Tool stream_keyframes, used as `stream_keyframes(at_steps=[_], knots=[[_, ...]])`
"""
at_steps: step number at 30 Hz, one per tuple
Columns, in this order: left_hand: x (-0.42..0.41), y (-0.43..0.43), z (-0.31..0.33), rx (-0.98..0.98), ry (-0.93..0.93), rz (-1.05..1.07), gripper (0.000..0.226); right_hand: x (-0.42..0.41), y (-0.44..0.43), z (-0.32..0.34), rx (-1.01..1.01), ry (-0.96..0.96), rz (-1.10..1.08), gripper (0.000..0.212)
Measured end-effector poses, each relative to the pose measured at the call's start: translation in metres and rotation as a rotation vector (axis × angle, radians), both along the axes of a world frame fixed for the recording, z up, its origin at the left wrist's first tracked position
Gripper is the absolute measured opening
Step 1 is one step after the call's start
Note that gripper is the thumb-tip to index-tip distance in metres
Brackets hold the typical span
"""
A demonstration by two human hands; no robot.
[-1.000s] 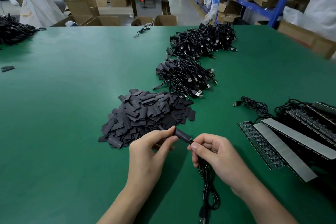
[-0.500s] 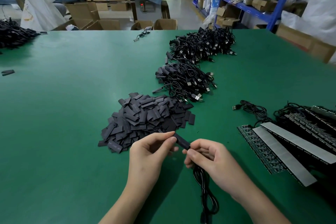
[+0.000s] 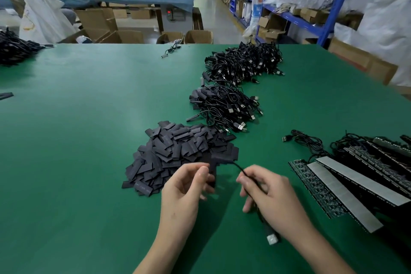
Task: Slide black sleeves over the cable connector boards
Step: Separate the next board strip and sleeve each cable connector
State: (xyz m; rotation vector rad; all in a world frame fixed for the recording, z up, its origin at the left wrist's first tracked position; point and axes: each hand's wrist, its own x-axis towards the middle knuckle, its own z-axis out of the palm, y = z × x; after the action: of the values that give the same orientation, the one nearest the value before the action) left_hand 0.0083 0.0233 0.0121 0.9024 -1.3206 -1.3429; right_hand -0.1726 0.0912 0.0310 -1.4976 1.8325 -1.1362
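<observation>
Left hand [image 3: 186, 187]: we pinch a sleeve [image 3: 212, 174] between thumb and fingertips, at the near edge of the sleeve pile [image 3: 178, 153].
Right hand [image 3: 269, 193]: we pinch the cable [image 3: 238, 166] between thumb and forefinger; the other fingers are loosely curled.
Cable run: from the sleeve, through our right hand, to a plug [image 3: 272, 239] near us.
Near heap [image 3: 224, 107]: cables, beyond the pile.
Far heap [image 3: 244, 64]: more cables.
Boards [image 3: 322, 196]: right, on the table [image 3: 77, 140].
</observation>
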Motion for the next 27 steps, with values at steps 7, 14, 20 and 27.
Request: stream_keyframes(at_steps=[7, 14, 20, 27], knots=[[0.0, 0.005, -0.009, -0.118, -0.281, -0.115, 0.029, -0.021, -0.1, 0.074, -0.106, 0.271, -0.14, 0.014], [0.001, 0.004, -0.011, -0.178, -0.336, -0.232, 0.038, -0.035, -0.205, 0.142, 0.003, 0.553, -0.197, 0.045], [0.0, 0.004, -0.009, -0.303, -0.406, -0.176, 0.017, -0.006, -0.135, 0.092, 0.002, 0.574, -0.069, 0.034], [-0.004, 0.017, -0.001, -0.396, -0.471, -0.227, 0.011, -0.016, -0.016, 0.077, 0.103, 0.634, -0.009, 0.026]])
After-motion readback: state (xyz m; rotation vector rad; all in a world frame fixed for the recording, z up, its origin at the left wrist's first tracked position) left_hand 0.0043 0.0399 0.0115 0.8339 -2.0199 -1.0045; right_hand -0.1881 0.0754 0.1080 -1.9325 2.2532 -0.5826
